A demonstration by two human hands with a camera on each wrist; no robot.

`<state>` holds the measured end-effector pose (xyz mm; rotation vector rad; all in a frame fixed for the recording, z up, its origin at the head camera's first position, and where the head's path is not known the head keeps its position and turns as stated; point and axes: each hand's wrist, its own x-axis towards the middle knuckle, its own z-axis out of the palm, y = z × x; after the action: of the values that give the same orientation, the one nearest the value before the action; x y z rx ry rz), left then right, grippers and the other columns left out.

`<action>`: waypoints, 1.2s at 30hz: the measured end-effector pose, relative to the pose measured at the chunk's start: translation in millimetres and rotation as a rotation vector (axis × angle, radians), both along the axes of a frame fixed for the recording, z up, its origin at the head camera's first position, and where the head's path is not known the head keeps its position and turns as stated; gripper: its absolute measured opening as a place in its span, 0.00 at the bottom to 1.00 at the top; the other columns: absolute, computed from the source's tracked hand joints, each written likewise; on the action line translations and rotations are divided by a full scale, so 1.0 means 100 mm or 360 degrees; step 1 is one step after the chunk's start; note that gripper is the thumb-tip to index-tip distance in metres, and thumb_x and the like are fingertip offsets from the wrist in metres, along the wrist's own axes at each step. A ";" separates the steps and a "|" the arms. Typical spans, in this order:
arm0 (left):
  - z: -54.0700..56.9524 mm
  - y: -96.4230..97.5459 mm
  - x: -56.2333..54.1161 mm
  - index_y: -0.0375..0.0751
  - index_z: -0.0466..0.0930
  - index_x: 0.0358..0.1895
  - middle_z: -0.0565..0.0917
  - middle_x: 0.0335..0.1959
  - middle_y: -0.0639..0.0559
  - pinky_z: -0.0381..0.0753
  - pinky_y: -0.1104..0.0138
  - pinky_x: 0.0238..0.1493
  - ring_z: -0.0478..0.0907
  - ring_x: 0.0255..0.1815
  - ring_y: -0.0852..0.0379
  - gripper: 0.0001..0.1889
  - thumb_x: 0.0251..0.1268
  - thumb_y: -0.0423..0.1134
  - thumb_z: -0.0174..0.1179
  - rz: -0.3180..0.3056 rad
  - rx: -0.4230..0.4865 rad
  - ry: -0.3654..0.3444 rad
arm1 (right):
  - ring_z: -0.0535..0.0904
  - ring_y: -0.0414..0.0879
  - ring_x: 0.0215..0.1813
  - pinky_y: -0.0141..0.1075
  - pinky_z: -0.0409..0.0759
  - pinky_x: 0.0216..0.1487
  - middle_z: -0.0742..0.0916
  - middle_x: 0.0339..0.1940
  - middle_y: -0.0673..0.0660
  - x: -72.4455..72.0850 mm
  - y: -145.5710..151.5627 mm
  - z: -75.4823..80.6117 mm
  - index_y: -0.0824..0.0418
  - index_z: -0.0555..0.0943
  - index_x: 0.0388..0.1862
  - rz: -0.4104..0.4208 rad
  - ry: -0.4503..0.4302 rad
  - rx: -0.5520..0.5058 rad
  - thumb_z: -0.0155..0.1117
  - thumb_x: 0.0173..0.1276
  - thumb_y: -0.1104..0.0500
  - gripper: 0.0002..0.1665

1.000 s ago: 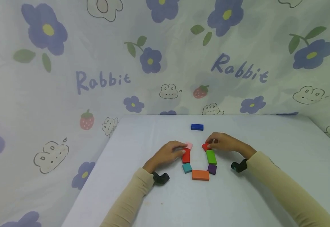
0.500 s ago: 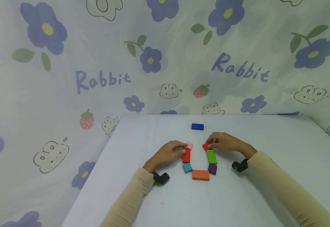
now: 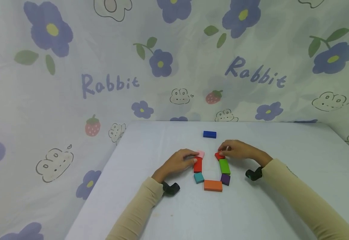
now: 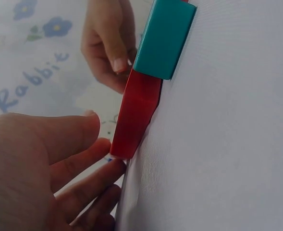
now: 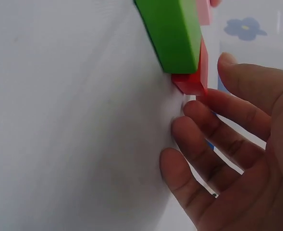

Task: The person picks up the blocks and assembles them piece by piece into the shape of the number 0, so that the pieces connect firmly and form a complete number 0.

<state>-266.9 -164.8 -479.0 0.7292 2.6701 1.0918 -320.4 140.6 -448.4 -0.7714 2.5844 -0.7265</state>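
Several coloured blocks form a U on the table. My left hand [image 3: 178, 161] is at its left side, fingertips at the pink block [image 3: 201, 154] and thumb over the red rectangular block [image 3: 197, 165]. In the left wrist view its fingers are loosely bent near the red block's end. My right hand [image 3: 236, 149] is at the right side, fingertips beside the small red block [image 3: 219, 155]. Its index fingertip meets that block in the right wrist view, with the thumb apart above. A green block [image 3: 224, 166] adjoins the small red one.
A teal block [image 3: 199, 177], an orange block [image 3: 213, 185] and a purple block [image 3: 225, 179] make the near end of the U. A blue block [image 3: 209, 134] lies farther back. Behind the white table [image 3: 162, 220] hangs a patterned cloth [image 3: 108, 53].
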 end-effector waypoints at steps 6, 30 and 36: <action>0.01 0.00 0.00 0.52 0.77 0.66 0.79 0.66 0.56 0.69 0.55 0.73 0.72 0.70 0.55 0.21 0.74 0.50 0.56 0.0009 -0.0006 -0.0010 | 0.78 0.46 0.47 0.42 0.83 0.54 0.86 0.48 0.49 -0.05 0.00 0.01 0.53 0.83 0.56 -0.0006 -0.0049 0.0014 0.62 0.73 0.49 0.17; 0.01 -0.02 0.00 0.52 0.80 0.64 0.81 0.64 0.55 0.69 0.53 0.72 0.73 0.70 0.53 0.20 0.74 0.49 0.57 0.0033 0.0058 -0.0016 | 0.79 0.48 0.44 0.43 0.83 0.51 0.87 0.44 0.55 -0.23 -0.17 0.13 0.60 0.84 0.50 -0.0173 0.0121 0.0012 0.61 0.74 0.54 0.13; 0.03 -0.02 0.01 0.52 0.79 0.64 0.80 0.64 0.55 0.69 0.54 0.72 0.73 0.70 0.54 0.19 0.74 0.49 0.57 0.0033 0.0059 -0.0027 | 0.80 0.50 0.45 0.45 0.84 0.52 0.87 0.45 0.58 -0.28 -0.26 0.18 0.61 0.83 0.48 -0.0283 0.0234 -0.0026 0.61 0.74 0.56 0.11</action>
<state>-266.1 -166.7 -476.1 0.6973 2.6557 1.1504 -348.4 114.6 -430.7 -0.6265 2.8103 -0.7695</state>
